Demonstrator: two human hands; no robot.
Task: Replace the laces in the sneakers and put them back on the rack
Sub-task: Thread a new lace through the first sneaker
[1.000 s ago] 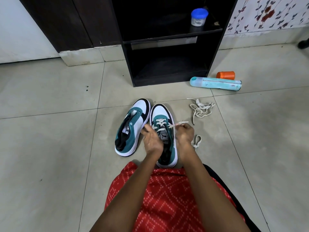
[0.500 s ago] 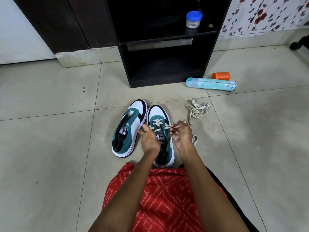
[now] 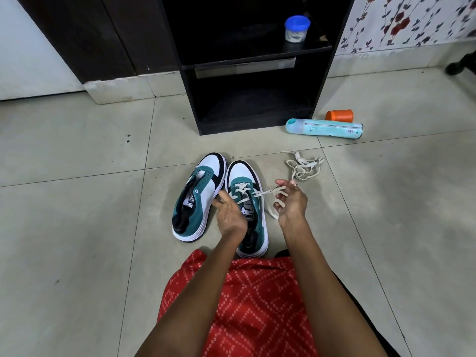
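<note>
Two teal, white and black sneakers stand side by side on the tiled floor. The left sneaker [image 3: 198, 197] has no lace. The right sneaker [image 3: 244, 199] carries a cream lace [image 3: 262, 194] through its front eyelets. My right hand [image 3: 291, 199] pinches that lace and holds it drawn out to the right of the shoe, with a loop hanging below the fingers. My left hand [image 3: 229, 212] rests on the right sneaker's left side by the tongue, fingers curled at the lace rows; whether it pinches the lace is hidden. A second loose lace [image 3: 304, 167] lies bundled on the floor beyond my right hand.
A black open rack [image 3: 252, 99] stands just beyond the shoes, with a blue-lidded jar [image 3: 296, 28] on its upper shelf. A pale teal bottle [image 3: 324, 128] lies on its side right of the rack with an orange cup [image 3: 338, 115] behind it. My red patterned lap fills the foreground.
My right hand has moved out to the right of the sneaker, drawing the lace through the eyelet. My left hand stays at the shoe's left side.
</note>
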